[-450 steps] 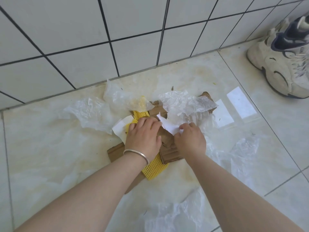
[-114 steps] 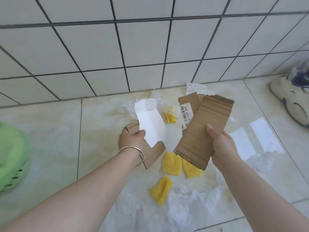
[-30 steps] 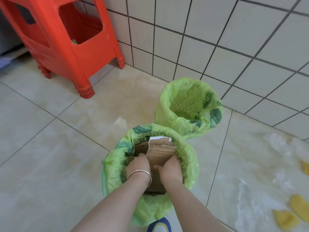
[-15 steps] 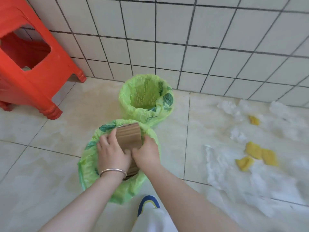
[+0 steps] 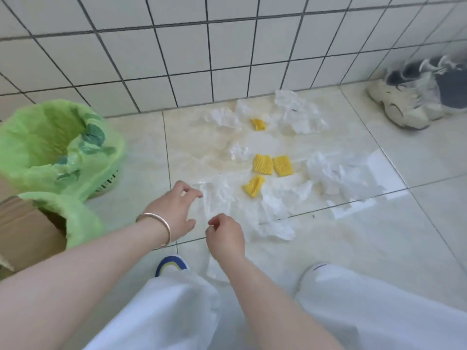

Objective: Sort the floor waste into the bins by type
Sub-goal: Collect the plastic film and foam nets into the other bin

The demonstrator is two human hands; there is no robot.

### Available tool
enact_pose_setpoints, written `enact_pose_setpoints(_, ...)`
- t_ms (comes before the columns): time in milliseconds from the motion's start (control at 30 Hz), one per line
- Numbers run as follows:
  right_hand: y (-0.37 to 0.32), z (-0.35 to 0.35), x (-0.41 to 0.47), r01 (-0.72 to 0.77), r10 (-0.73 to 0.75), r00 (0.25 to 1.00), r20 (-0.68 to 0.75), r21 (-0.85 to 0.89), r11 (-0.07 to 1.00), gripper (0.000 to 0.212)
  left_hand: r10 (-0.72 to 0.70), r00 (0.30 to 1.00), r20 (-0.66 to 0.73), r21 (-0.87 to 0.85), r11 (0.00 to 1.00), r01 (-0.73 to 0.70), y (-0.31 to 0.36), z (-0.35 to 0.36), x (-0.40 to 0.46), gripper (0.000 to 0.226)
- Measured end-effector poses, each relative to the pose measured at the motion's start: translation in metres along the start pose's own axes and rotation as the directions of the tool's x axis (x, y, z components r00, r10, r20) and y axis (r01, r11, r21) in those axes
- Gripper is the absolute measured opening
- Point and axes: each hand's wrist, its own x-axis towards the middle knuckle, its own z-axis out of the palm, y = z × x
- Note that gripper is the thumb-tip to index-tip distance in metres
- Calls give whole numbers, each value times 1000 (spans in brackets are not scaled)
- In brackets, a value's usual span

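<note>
Two bins lined with green bags stand at the left: the far bin (image 5: 30,137) holds nothing I can see, and the near bin (image 5: 75,218) holds brown cardboard (image 5: 22,231). Clear plastic sheets (image 5: 252,210) lie spread over the floor, with several yellow foam nets (image 5: 262,164) among them. My left hand (image 5: 174,210) hovers with fingers apart at the left edge of the plastic. My right hand (image 5: 225,236) is beside it, fingers curled loosely, and holds nothing that I can make out.
A white tiled wall (image 5: 227,51) runs along the back. A pair of worn sneakers (image 5: 417,97) sits at the far right by the wall. My legs in white trousers (image 5: 353,311) and a shoe tip (image 5: 171,266) fill the bottom.
Both hands have let go of the cardboard, which now sits in the near bin. They have swung right to the plastic on the floor.
</note>
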Motion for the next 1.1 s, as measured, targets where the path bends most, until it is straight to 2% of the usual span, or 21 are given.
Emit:
enact_pose_setpoints(100,52,-21,26,-51,39,995,-91,-135,990,33,91,980,178,145,983,-117,25,30,32,64)
enact_pose_setpoints(200,96,-41,49,-91,49,987,-151,-287,954,43,66,949,309,241,960,-145,36,65,58,77)
enact_pose_setpoints(300,124,-50,67,-91,32,990,-139,-442,892,58,24,919,393,296,943,-151,37,98,81,99)
enact_pose_setpoints(400,135,-50,84,-114,48,989,-139,-521,846,71,5,911,412,319,936,-149,38,126,100,113)
enact_pose_setpoints(533,138,-51,114,-123,25,982,-185,-544,830,77,32,905,424,302,937,-175,43,155,112,119)
enact_pose_setpoints(633,138,-53,132,-120,3,981,-196,-589,799,79,43,900,434,293,938,-187,43,168,117,118)
enact_pose_setpoints(800,137,-59,148,-147,81,988,-131,-635,758,85,9,910,415,315,937,-153,32,174,124,111)
enact_pose_setpoints(1000,142,-69,165,-168,152,984,-92,-757,632,106,15,905,425,317,934,-164,21,173,133,111)
enact_pose_setpoints(1100,145,-75,173,-198,208,975,-84,-761,618,114,45,910,412,324,926,-193,22,170,137,106)
